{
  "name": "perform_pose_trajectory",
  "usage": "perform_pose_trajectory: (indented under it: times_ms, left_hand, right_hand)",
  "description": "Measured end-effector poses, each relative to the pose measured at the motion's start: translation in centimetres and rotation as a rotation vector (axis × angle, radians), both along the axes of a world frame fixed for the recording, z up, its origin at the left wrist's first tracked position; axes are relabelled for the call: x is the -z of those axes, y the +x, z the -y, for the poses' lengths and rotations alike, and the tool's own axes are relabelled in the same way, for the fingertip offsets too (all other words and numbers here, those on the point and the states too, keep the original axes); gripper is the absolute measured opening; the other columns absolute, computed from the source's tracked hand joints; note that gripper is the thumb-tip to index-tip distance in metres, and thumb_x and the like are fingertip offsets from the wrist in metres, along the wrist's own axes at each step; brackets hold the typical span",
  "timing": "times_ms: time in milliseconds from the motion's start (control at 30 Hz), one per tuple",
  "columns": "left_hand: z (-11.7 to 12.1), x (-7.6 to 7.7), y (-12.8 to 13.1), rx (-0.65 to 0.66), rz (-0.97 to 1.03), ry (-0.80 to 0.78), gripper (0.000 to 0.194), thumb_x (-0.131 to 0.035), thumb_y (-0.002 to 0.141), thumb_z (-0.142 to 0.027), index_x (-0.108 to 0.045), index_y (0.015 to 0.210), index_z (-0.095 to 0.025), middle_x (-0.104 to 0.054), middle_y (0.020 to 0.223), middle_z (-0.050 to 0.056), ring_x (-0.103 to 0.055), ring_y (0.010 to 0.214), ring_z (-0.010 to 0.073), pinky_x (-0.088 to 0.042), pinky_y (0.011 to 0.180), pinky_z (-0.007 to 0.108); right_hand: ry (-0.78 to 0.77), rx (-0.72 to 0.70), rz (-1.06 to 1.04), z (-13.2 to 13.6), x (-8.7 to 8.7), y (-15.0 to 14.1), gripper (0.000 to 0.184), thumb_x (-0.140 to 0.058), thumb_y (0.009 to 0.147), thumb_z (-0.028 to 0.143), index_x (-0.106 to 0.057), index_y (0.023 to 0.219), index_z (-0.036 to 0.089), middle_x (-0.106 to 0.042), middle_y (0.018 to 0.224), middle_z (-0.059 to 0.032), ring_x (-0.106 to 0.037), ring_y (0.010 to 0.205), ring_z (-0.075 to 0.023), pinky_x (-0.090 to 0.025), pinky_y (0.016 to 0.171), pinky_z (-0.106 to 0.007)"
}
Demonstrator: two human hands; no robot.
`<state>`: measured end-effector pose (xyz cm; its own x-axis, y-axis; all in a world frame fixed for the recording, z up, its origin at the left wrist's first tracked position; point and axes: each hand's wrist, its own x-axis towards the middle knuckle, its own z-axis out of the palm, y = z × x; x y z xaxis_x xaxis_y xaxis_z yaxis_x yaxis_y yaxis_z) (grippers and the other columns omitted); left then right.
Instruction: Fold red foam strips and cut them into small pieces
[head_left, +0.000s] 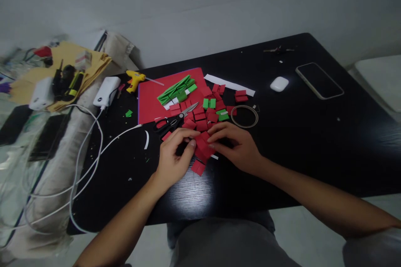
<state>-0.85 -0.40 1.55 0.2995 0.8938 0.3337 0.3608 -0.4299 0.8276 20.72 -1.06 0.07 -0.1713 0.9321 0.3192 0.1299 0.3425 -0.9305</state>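
A folded red paper piece is held between my two hands over the black table. My left hand pinches its left side with thumb and fingers. On the right side, the fingers of my right hand close on the same paper. Just below lies a smaller red paper piece. Beyond my hands is a pile of folded red pieces with a few green ones among them. Black-handled scissors lie half open on the pile's left, and a roll of tape rests to its right.
A red sheet carries folded green paper strips. A yellow glue gun and a white power bank with cables stand left. At right are a white earbud case, a phone and keys.
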Motion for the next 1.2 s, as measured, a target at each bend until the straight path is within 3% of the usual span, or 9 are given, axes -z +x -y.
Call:
perform_pose_trajectory:
  times_ms: [200, 500, 700, 900, 1200]
  left_hand:
    - [0.0, 0.0, 0.1, 0.010, -0.005, 0.041, 0.014, -0.065, 0.096, -0.015, -0.071, 0.108, -0.020, -0.072, 0.101, 0.006, -0.067, 0.093, 0.0176, -0.054, 0.084, 0.034]
    - [-0.2, 0.0, -0.1, 0.086, -0.100, 0.180, 0.017, -0.069, 0.094, -0.014, -0.071, 0.110, -0.020, -0.074, 0.103, 0.007, -0.071, 0.098, 0.0205, -0.058, 0.087, 0.037]
    - [-0.4, 0.1, -0.4, 0.132, -0.120, 0.261, 0.036, -0.076, 0.089, -0.014, -0.066, 0.122, -0.022, -0.073, 0.105, 0.007, -0.069, 0.098, 0.0206, -0.058, 0.088, 0.038]
    - [-0.9, -0.1, -0.9, 0.117, -0.217, 0.250, 0.058, -0.083, 0.086, -0.029, -0.060, 0.139, -0.026, -0.069, 0.127, 0.012, -0.067, 0.118, 0.0283, -0.057, 0.100, 0.047]
    - [-1.0, 0.0, -0.8, 0.165, -0.175, 0.289, 0.051, -0.084, 0.086, -0.028, -0.064, 0.133, -0.026, -0.072, 0.122, 0.010, -0.069, 0.115, 0.0274, -0.057, 0.098, 0.046]
  right_hand:
    - [0.017, 0.083, 0.084, 0.0, -0.3, 0.0, 0.011, -0.075, 0.088, 0.016, -0.078, 0.094, 0.025, -0.072, 0.089, -0.0035, -0.067, 0.083, -0.0192, -0.055, 0.077, -0.034]
    - [-0.313, -0.017, -0.166, 0.3, -0.5, -0.1, 0.010, -0.066, 0.094, 0.025, -0.074, 0.098, 0.021, -0.075, 0.086, -0.0025, -0.070, 0.069, -0.0144, -0.060, 0.066, -0.029]
    - [-0.402, -0.030, -0.326, -0.1, 0.1, -0.5, 0.024, -0.083, 0.082, 0.033, -0.069, 0.099, 0.023, -0.074, 0.092, -0.0026, -0.072, 0.076, -0.0161, -0.066, 0.066, -0.030]
    - [-0.410, -0.021, -0.317, -0.2, 0.3, -0.4, 0.027, -0.083, 0.081, 0.029, -0.066, 0.101, 0.022, -0.072, 0.095, -0.0035, -0.071, 0.079, -0.0153, -0.060, 0.060, -0.025]
    - [-0.452, -0.040, -0.332, -0.2, 0.4, -0.5, 0.029, -0.087, 0.077, 0.034, -0.068, 0.097, 0.022, -0.072, 0.090, -0.0025, -0.071, 0.077, -0.0159, -0.063, 0.064, -0.028]
